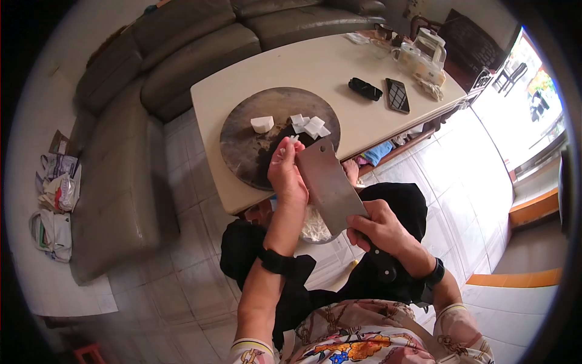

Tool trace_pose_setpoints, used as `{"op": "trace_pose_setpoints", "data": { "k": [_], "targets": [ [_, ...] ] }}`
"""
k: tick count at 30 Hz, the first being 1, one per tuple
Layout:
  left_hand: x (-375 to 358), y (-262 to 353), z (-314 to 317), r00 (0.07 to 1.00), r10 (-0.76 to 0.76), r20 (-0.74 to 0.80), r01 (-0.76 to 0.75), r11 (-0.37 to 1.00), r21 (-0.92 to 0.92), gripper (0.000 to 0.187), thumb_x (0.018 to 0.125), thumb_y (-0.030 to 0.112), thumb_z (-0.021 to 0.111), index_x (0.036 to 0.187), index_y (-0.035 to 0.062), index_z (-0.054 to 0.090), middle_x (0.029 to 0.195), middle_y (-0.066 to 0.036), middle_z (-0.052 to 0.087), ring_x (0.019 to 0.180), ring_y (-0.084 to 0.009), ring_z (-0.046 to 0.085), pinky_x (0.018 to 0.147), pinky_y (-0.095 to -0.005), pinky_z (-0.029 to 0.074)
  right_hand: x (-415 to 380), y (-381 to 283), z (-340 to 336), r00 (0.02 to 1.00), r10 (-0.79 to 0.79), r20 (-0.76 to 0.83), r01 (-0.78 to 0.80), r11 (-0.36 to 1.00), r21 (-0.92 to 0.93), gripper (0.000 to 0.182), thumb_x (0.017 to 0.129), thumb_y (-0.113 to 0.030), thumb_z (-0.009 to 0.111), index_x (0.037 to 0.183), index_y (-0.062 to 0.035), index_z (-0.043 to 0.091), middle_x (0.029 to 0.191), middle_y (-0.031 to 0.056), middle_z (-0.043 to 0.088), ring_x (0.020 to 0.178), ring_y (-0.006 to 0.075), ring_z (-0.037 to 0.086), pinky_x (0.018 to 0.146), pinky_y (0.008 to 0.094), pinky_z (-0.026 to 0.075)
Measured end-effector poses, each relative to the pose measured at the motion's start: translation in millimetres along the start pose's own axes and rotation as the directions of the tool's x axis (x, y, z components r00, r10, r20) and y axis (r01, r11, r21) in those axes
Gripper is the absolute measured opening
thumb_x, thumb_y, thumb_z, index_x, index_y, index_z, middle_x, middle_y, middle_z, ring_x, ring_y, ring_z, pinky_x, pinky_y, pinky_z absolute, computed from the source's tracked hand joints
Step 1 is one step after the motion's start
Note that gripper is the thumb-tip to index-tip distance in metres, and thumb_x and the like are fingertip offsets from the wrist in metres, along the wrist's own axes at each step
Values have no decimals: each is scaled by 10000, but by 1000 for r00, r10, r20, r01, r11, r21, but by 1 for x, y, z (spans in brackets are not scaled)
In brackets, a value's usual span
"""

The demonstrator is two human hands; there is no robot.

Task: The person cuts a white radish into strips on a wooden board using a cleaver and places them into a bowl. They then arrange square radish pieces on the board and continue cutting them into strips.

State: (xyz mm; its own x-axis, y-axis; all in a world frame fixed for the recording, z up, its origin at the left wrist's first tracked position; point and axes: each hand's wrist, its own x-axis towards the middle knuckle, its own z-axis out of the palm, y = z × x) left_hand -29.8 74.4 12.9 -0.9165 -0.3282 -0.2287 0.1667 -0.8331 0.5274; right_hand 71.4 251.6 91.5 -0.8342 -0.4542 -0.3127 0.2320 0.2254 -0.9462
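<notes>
My right hand [388,229] is wrapped round the black handle of a cleaver [330,185], its broad blade tilted up and to the left. My left hand [287,173] is closed on thin white strips [293,140] that stick out between the fingers, beside the blade's far end. Behind the hands, on a round dark cutting board [242,151], lie a white block [262,125] and several thin white slices [312,125]. Below the blade, partly hidden by it and my left arm, a bowl of white shreds [316,227] shows between my knees.
The board stands on a cream table [285,70]. On it are a black glasses case [365,89], a phone [398,96] and a clear jug [429,48]. A grey leather sofa [200,54] wraps the back and left. Bags [57,194] lie at far left.
</notes>
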Motion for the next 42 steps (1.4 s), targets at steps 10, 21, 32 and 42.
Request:
{"op": "trace_pose_setpoints", "data": {
  "k": [10, 21, 32, 42],
  "targets": [
    [-2, 14, -12, 979, -199, 41, 203, 969, -143, 127, 875, -7, 626, 997, -19, 594, 985, -113, 622, 901, -197, 621, 873, -309, 542, -1, -6, -10, 986, -63, -152, 80, 991, 107, 250, 906, -147, 527, 741, 32, 583, 587, 42, 582, 421, 67, 484, 406, 211, 368],
    [-55, -39, -93, 786, -604, -128, 616, 752, 235, 215, 835, -48, 604, 1041, -1, 560, 1031, -109, 582, 930, -240, 608, 842, -350, 549, 57, 19, -94, 913, -60, -404, 209, 918, 336, 199, 897, -144, 523, 761, -2, 551, 569, 52, 520, 414, 96, 450, 406, 246, 360],
    [13, -137, -262, 737, -573, -357, 675, 647, 355, 291, 866, 278, 599, 1084, 86, 575, 1085, -64, 555, 984, -246, 557, 892, -391, 446, 35, 19, -95, 924, 45, -380, 166, 848, 503, 242, 854, -157, 559, 676, 6, 580, 577, 33, 537, 469, 89, 467, 480, 234, 389],
    [22, -161, -277, 719, -395, -572, 694, 451, 561, 568, 918, 320, 559, 1381, 38, 388, 1369, -151, 477, 1215, -324, 475, 1037, -444, 316, 29, 26, -109, 926, 52, -374, 174, 820, 545, 245, 851, -166, 556, 694, 16, 602, 595, 43, 569, 479, 87, 486, 494, 234, 395]
  ]
}}
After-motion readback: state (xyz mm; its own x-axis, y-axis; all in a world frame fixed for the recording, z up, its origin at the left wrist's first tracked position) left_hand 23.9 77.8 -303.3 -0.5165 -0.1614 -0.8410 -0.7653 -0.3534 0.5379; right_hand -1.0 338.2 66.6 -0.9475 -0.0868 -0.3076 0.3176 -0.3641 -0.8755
